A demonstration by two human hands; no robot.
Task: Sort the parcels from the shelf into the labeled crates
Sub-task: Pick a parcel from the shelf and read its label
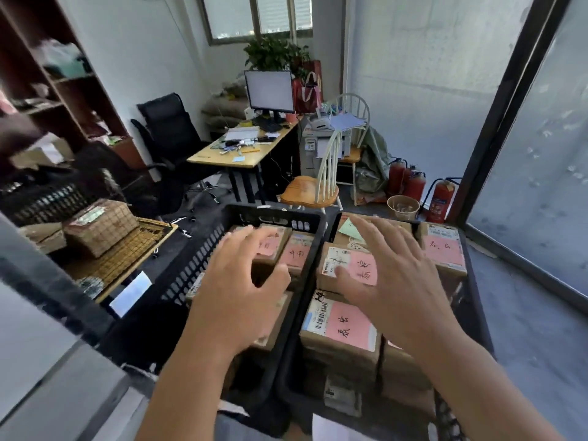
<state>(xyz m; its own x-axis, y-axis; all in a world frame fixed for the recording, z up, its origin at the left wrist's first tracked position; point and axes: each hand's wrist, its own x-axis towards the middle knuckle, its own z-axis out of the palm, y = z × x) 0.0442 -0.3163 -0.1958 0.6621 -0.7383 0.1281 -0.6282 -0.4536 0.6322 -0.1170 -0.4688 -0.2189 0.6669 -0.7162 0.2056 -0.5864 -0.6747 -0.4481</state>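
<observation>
Two black plastic crates stand side by side below me. The left crate (pixel 276 216) holds several brown parcels with pink labels (pixel 296 254). The right crate (pixel 288 370) is packed with more cardboard parcels, among them one with a pink label in the middle (pixel 348 267) and one nearer me (pixel 342 327). My left hand (pixel 240 289) hovers over the left crate with fingers loosely spread, holding nothing. My right hand (pixel 396 275) is spread flat above the right crate's parcels, empty; whether it touches them I cannot tell.
A third black crate (pixel 47 198) sits at the left beside a wrapped parcel (pixel 100 226) on a wooden board. A brown shelf (pixel 47 78) rises at far left. Behind stand a desk with monitor (pixel 269 90), chairs (pixel 313 186), fire extinguishers (pixel 440 198) and a glass wall.
</observation>
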